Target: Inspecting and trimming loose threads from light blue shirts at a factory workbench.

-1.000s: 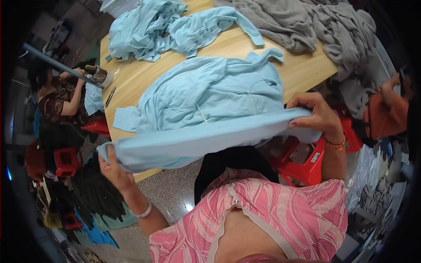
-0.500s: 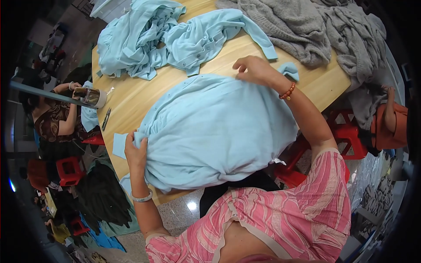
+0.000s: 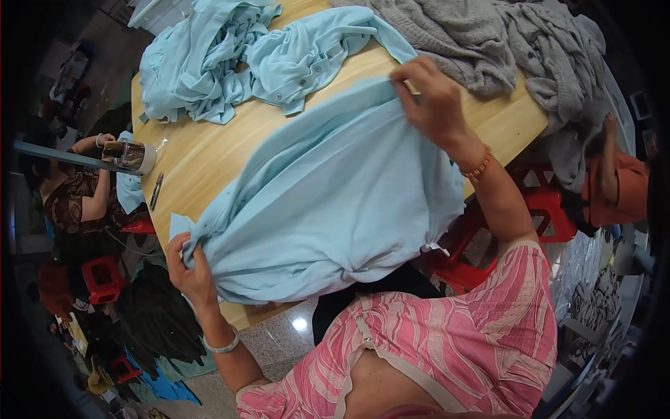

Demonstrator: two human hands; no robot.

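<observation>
A light blue cardigan [image 3: 321, 202] is spread over the near part of the wooden table and hangs past its front edge. My left hand [image 3: 192, 274] pinches it at the left end, where a cuff-like flap sticks out. At the upper right, my right hand [image 3: 434, 105] grips the cardigan's far edge and holds it lifted off the table. Between the two hands the cloth is pulled into long slanting folds. A small white tag [image 3: 434, 248] shows at the right near edge. Part of the sleeves is hidden under the cloth.
More light blue knitwear [image 3: 202, 63], some with buttons, is heaped at the table's far side. Grey knitwear [image 3: 453, 42] lies at the far right. A pen [image 3: 157, 190] rests at the table's [image 3: 230, 164] left edge. Red stools [image 3: 105, 278] and co-workers are around.
My right hand has taken hold of the far edge and raised it, drawing the cloth up and taut. My left hand has moved left and slightly nearer, still on the cardigan.
</observation>
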